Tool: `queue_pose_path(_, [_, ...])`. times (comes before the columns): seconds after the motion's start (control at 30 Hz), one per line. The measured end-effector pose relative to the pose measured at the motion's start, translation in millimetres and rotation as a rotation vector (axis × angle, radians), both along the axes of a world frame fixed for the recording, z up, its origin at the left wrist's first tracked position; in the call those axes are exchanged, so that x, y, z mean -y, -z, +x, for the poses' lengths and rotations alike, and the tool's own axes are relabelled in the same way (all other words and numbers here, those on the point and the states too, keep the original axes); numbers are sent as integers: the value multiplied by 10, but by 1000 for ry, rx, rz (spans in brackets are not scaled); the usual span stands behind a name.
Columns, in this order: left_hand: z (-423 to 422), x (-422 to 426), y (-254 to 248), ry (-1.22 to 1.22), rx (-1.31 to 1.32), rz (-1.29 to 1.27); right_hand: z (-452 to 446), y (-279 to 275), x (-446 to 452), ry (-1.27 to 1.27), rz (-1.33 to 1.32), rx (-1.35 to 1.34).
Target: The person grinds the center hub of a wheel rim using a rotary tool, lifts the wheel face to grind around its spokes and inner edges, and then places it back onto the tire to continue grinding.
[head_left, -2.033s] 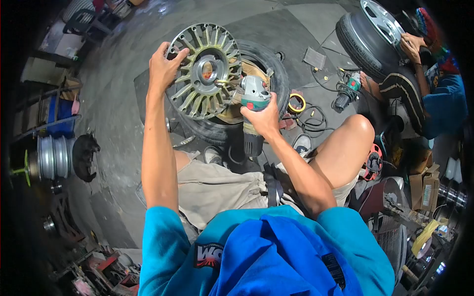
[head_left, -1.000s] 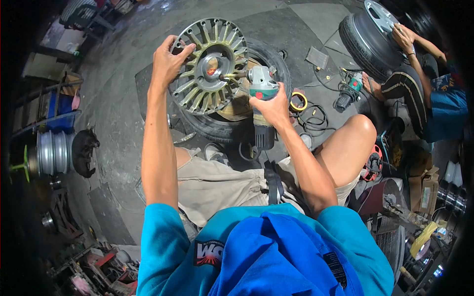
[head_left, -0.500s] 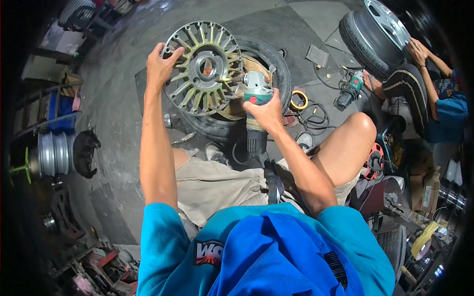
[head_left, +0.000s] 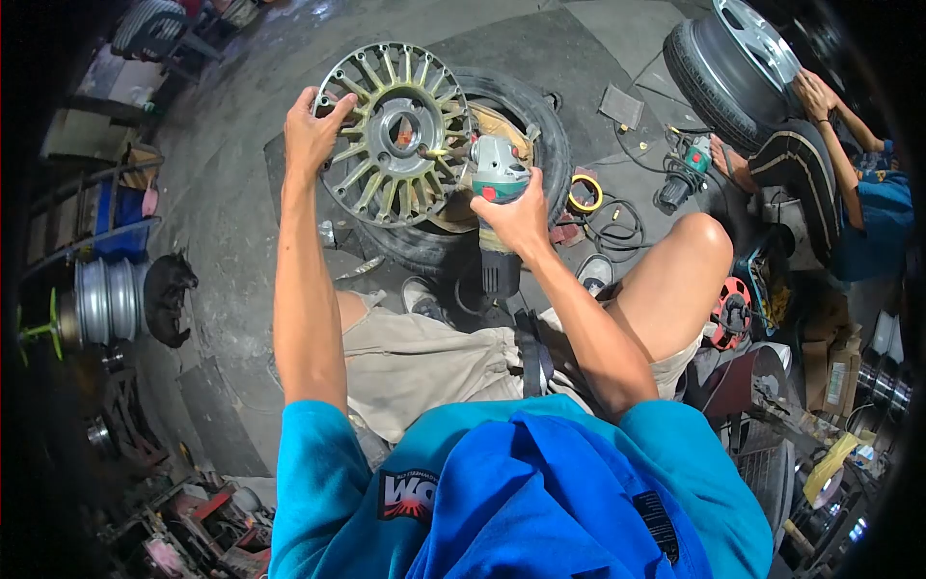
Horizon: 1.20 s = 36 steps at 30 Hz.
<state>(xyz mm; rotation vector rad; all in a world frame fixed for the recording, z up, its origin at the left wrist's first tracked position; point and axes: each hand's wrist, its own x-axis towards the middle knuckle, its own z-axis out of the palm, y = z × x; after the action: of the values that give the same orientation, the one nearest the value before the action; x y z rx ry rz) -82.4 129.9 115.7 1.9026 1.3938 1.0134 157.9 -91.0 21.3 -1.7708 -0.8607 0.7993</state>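
Shirt (head_left: 328,473): teal, short-sleeved
Patch (head_left: 408,495): on Shirt, white letters, red rays
Cloth (head_left: 550,492): bright blue, over Shirt
Shorts (head_left: 434,362): beige
Shoes (head_left: 422,295): apparently grey-and-white

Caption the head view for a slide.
Left hand steadies a spoked wheel while the right hand holds a grinder to it, above a tire.

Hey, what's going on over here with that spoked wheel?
A seated person grips the rim of the spoked wheel face with the left hand and holds a green and grey power tool in the right hand. The tool's narrow tip reaches in among the spokes near the hub. Beyond, a large tire lies on the floor. Off to the right, a co-worker has both hands at another wheel, with a second power tool lying nearby.
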Motion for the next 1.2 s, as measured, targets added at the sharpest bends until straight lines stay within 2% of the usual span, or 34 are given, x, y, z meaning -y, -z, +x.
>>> queue_pose_path(0.37, [-6, 16, 15, 4, -37, 99, 14, 51, 86, 16, 12, 26])
queue_pose_path(0.63, [41, 81, -46, -17, -54, 71, -154, 52, 95, 77, 2, 2])
queue_pose_path(0.9, [47, 68, -49, -20, -47, 46, -221, 68, 135, 9, 204, 113])
queue_pose_path(1.0, [42, 84, -60, -24, -50, 54, -256, 22, 158, 8, 150, -9])
queue_pose_path(1.2, [128, 132, -100, -4, -117, 147, -275, -58, 104, 51, 139, 36])
